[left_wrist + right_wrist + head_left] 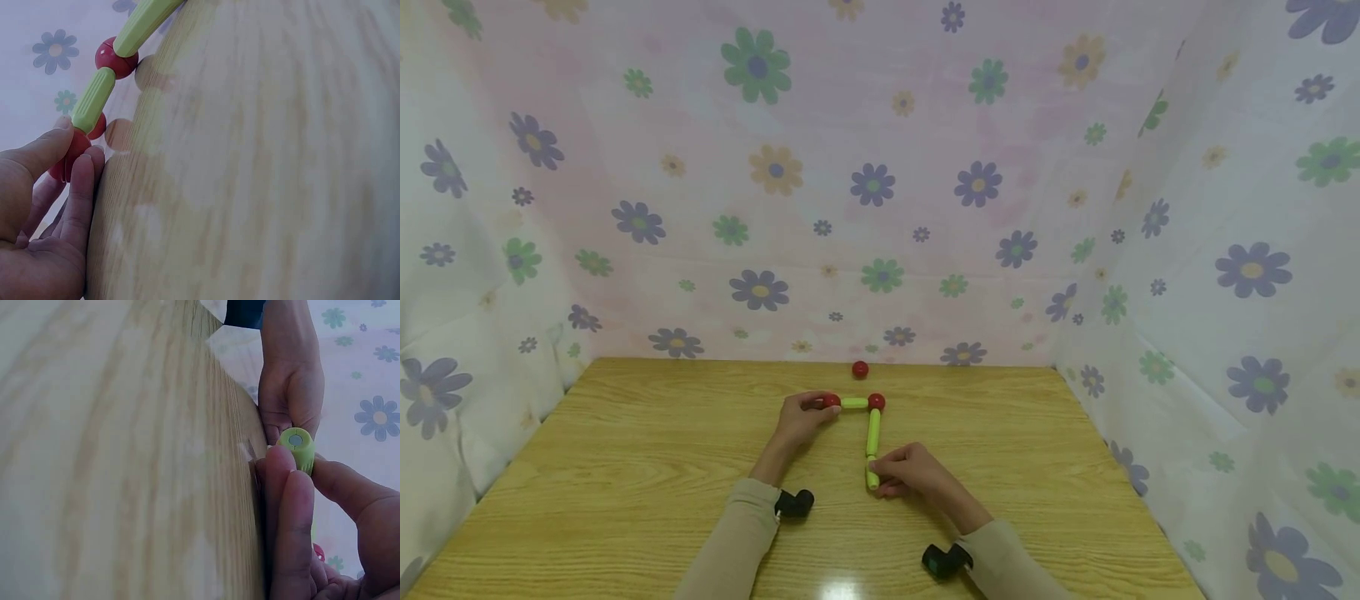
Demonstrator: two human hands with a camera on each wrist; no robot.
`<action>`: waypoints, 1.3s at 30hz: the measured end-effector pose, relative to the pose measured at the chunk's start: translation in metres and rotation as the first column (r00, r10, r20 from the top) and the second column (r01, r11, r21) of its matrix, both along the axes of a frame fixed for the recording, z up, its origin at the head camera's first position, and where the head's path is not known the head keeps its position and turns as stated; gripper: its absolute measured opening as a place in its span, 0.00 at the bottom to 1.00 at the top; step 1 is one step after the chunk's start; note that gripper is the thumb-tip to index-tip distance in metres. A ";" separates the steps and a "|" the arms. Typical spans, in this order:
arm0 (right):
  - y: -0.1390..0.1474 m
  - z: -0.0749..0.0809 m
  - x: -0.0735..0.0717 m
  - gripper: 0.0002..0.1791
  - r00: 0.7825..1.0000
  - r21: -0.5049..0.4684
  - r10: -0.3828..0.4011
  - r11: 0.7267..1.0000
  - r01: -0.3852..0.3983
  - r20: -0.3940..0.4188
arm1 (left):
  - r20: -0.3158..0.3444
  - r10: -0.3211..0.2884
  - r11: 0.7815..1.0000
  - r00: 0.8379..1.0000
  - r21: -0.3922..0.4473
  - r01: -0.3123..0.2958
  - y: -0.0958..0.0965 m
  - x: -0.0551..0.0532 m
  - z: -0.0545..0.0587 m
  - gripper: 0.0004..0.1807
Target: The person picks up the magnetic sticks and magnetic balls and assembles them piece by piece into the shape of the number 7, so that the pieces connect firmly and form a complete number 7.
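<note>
Pinching left red ball (831, 401) with left hand (797, 423), nearest lime-green rod (872, 482) with right hand (917, 471). Probably light, stiff plastic tbh; best grabbed by ribbed sides.

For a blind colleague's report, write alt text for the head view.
A person's left hand holds a red ball and their right hand holds a green stick, at opposite ends of a bent line of sticks and balls on a wooden table. Another red ball lies apart beyond it, before a flowered cloth.
</note>
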State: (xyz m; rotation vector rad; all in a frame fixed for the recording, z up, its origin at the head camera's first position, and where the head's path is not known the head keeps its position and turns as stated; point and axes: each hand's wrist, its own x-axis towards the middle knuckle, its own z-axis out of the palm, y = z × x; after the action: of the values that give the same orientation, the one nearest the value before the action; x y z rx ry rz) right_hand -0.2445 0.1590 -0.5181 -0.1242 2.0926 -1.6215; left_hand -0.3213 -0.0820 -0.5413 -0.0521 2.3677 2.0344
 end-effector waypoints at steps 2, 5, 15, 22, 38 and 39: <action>-0.002 0.001 0.000 0.18 1.000 0.000 -0.012 1.000 0.012 0.007 | 0.005 -0.001 1.000 1.000 0.002 0.001 0.000 -0.001 -0.001 0.18; -0.004 0.002 -0.001 0.17 0.999 -0.003 -0.029 1.000 0.029 0.016 | 0.004 0.000 1.000 1.000 -0.002 0.000 0.000 -0.001 -0.001 0.18; -0.008 0.001 -0.001 0.17 0.997 0.016 -0.079 0.997 0.079 -0.005 | 0.001 0.001 1.000 1.000 -0.008 -0.001 -0.001 0.001 0.001 0.19; -0.007 0.000 -0.002 0.16 0.997 0.002 -0.074 0.997 0.074 -0.019 | 0.006 -0.005 1.000 1.000 0.001 0.005 -0.001 0.000 0.000 0.19; -0.006 -0.002 -0.003 0.18 0.998 -0.031 -0.045 0.999 0.044 -0.036 | 0.001 0.001 1.000 1.000 0.011 -0.001 -0.001 0.000 0.001 0.20; -0.006 -0.003 -0.003 0.18 0.999 -0.029 -0.037 0.999 0.036 -0.035 | 0.003 0.002 1.000 1.000 0.013 -0.002 -0.001 0.000 0.001 0.20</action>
State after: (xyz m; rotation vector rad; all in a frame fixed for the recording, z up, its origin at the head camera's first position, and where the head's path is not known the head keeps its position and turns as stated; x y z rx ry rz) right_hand -0.2475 0.1527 -0.5207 -0.1257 2.1108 -1.6830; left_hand -0.3216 -0.0832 -0.5401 -0.0571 2.3527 2.0493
